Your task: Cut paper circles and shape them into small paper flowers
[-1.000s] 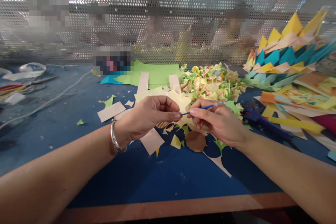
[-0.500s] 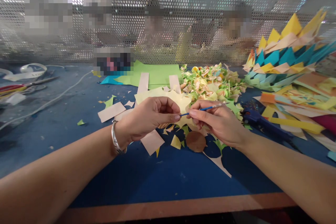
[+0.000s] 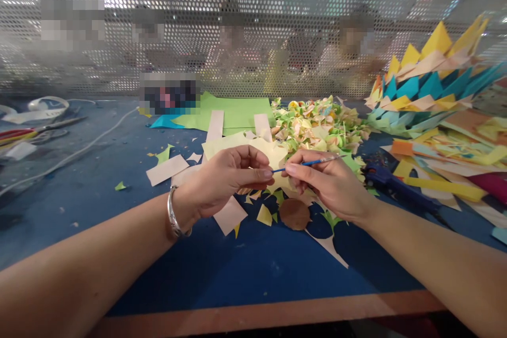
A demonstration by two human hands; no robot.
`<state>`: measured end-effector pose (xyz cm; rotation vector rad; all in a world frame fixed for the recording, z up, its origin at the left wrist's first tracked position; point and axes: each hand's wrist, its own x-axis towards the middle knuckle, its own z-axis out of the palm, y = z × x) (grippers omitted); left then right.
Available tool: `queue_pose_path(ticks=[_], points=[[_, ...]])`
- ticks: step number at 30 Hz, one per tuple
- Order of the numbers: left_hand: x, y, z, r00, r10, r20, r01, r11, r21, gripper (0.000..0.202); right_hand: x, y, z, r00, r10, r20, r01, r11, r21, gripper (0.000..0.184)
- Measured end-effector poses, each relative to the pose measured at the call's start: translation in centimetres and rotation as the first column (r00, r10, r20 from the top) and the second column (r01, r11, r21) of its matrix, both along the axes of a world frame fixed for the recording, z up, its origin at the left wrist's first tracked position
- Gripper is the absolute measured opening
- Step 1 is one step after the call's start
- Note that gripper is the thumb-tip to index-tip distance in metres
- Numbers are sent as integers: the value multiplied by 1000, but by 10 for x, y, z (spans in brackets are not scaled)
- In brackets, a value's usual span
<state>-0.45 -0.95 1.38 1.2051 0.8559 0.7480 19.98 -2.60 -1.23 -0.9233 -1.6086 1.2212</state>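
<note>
My right hand (image 3: 322,182) is closed on a slim blue stick (image 3: 307,164) with a pale, see-through far end; its exact kind does not show. My left hand (image 3: 233,177) is pinched at the stick's other tip, and any small piece between those fingertips is hidden. Both hands hover over a cream paper sheet with a jagged edge (image 3: 275,152). Under them lie pale paper rectangles (image 3: 230,215), a yellow scrap (image 3: 264,215) and a brown paper disc (image 3: 294,214).
A heap of curled paper bits (image 3: 320,124) sits behind my right hand. A dark blue glue gun (image 3: 396,185) and paper strips (image 3: 447,181) lie right, below layered pointed paper (image 3: 431,84). Green sheets (image 3: 241,111), scissors (image 3: 55,124) and a white cord (image 3: 85,145) are farther off. Mesh (image 3: 253,58) stands behind.
Both hands keep nearly the same pose on the blue stick. The whole view has shifted very slightly; nothing on the table has visibly moved.
</note>
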Motion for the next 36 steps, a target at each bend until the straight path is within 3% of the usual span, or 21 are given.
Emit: queue_pose_path(ticks=[5,17,29,36], points=[[2,-1,-1,994,55,99,-47,996,-82,21,-1,1,-1,1000,-19,-14,19,999,32,18],[1,4,-4,965,113,238,-111,994,-21,22,-3,2,1,976,-106,-191,100,994,-39,22],[-1,2,-2,978,61,199,-49,997,-64,31,-1,2,-2,969,-112,-221,99,993,-69,19],[-2,5,-4,972,100,211,-87,994,-70,29,-1,2,0,964,-119,-238,104,992,-73,19]])
